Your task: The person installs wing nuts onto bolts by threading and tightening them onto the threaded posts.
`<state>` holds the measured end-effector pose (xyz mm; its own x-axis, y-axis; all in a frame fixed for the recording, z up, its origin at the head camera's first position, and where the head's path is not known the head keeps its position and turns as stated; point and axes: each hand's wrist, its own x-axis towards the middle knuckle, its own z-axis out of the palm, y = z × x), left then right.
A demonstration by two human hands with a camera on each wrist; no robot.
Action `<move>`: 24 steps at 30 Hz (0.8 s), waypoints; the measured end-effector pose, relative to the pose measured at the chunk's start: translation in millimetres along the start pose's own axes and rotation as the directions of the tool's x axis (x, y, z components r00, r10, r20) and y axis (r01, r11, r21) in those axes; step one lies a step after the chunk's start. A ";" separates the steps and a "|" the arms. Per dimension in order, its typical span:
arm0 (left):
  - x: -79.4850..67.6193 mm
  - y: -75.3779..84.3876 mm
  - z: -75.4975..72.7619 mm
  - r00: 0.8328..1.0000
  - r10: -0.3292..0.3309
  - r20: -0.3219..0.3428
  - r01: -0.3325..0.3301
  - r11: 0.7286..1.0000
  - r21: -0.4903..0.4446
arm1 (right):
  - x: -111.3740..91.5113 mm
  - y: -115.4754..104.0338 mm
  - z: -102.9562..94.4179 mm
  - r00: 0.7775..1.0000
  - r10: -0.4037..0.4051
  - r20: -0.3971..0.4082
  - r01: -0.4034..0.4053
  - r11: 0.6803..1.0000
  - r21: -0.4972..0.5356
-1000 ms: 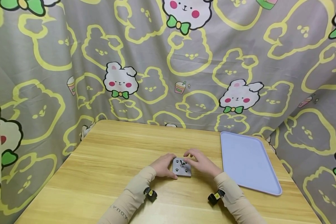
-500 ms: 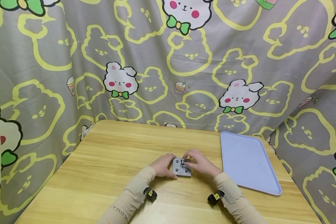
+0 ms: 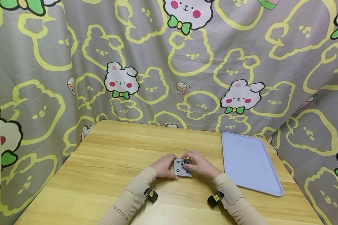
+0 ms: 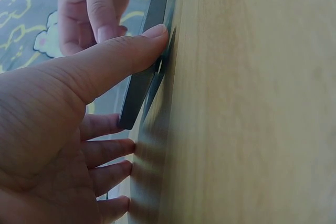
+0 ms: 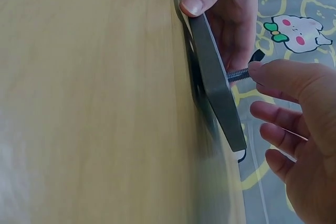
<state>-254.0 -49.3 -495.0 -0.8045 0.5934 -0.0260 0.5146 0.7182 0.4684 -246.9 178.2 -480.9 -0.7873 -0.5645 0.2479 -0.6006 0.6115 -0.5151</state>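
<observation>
Grey, likely heavy plate, lower centre, suits edge holds: I see left hand gripping it, right hand pinching a screw.

A thick grey sq. metal-look plate w/ round holes nr. its corners is lying approx. flat on the wood table, while a silver threaded bolt w/ a black top piece is standing upright nr. the plate's ctr., shank partly showing.

"AQUA" on left sleeve
</observation>
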 end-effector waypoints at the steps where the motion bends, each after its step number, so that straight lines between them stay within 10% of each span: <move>1: 0.0 -0.1 -0.1 1.000 0.000 0.001 0.000 1.000 0.000 | 0.2 -0.2 0.5 1.000 -0.004 0.001 0.004 1.000 -0.007; 24: -1.1 -0.2 -1.3 1.000 0.006 0.003 -0.006 1.000 -0.012 | 4.5 -4.2 11.4 0.999 -0.032 -0.036 0.029 0.997 -0.078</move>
<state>-253.6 -50.5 -493.9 -0.8006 0.5986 -0.0259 0.5156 0.7104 0.4790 -246.3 166.7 -486.9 -0.7721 -0.5638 0.2932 -0.6324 0.6360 -0.4423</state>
